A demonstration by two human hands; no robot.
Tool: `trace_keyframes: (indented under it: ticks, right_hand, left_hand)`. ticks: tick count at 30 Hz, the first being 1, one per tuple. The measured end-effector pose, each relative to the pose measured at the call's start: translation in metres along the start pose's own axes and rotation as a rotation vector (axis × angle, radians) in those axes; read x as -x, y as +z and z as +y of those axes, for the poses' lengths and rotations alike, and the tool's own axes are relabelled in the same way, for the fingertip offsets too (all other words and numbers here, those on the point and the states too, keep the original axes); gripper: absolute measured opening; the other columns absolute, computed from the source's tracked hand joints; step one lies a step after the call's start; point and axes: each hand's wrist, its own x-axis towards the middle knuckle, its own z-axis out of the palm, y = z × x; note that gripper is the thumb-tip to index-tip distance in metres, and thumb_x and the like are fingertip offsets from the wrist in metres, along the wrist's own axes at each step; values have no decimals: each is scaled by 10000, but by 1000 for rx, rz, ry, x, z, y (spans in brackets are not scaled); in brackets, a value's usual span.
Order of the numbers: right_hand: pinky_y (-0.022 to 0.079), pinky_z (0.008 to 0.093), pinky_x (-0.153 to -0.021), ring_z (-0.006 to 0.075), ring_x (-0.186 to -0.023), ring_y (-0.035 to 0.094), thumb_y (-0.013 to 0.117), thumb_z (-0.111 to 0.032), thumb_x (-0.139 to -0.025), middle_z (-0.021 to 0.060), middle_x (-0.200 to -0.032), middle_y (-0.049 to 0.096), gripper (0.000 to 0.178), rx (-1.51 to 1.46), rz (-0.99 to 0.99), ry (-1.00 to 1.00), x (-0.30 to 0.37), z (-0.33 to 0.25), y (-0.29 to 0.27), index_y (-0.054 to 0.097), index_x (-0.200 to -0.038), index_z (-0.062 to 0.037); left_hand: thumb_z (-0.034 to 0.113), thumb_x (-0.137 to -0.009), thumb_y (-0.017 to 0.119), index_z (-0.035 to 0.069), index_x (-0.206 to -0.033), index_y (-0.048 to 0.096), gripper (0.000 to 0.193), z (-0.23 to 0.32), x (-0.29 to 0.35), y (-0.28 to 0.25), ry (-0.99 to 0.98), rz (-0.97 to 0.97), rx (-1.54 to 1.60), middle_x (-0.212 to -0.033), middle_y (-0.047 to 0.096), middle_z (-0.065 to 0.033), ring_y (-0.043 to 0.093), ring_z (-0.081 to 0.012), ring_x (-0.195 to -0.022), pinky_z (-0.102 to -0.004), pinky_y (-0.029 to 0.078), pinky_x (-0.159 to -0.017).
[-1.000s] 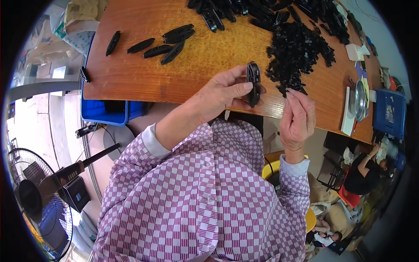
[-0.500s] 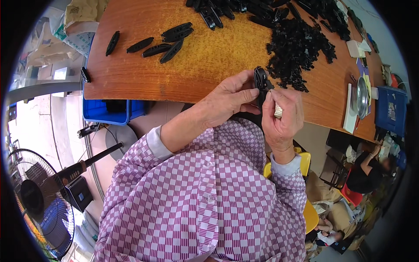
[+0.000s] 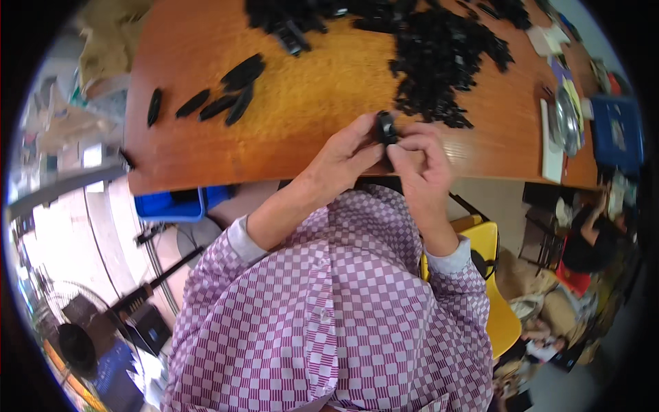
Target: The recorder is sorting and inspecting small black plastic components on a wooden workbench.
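While both hands are bunched up at the near edge of the wooden table (image 3: 309, 110), the thing that matters is the small black plastic part (image 3: 386, 128) sitting right between them, just above the table edge and close to the body. My left hand (image 3: 343, 156) has thumb and fingertips pinched on its left side, and my right hand (image 3: 420, 165) curls over it from the right, fingers pressed together on top. How the part's halves sit against each other I can't tell, the fingers cover most of it.

If I'm judging the step right, it's a press-fit or snap, so I'd hold the left pinch steady as the anchor and let the right do the pushing, squeezing straight and not twisting. Small slippery plastic, easy to pop out sideways.

Further out, a big heap of loose black pieces (image 3: 439, 62) lies just past the hands. A handful of longer black oval shells (image 3: 226, 93) sit well apart to the left. Off to the right, a round metal dish (image 3: 566, 120) and a blue box (image 3: 621, 134) near the table's end. A blue bin (image 3: 180, 204) hangs under the table edge, and a yellow chair (image 3: 491, 275) is below me.
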Motion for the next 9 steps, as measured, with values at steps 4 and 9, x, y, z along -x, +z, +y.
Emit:
trace_keyframes:
  ticks: [4, 9]
  right_hand:
    - [469, 215, -766, 86, -921, 542, 630, 8, -843, 8, -1037, 547, 288, -616, -85, 514, -2, 15, -13, 512, -1096, -63]
    - [450, 255, -875, 135, -1053, 538, 616, -66, -880, 25, -1161, 544, 386, -527, -252, 353, -2, 44, -45, 480, -1241, -85]
  left_hand:
    - [23, -952, 463, 49, -1426, 277, 510, -14, -16, 1, 17, -81, -91, -1299, 473, -125, 494, -215, -1194, -335, 477, -946]
    - [137, -873, 630, 134, -1470, 149, 767, -22, -45, 19, 132, -259, -356, -1377, 396, -145, 444, -267, -1250, -419, 360, -1056]
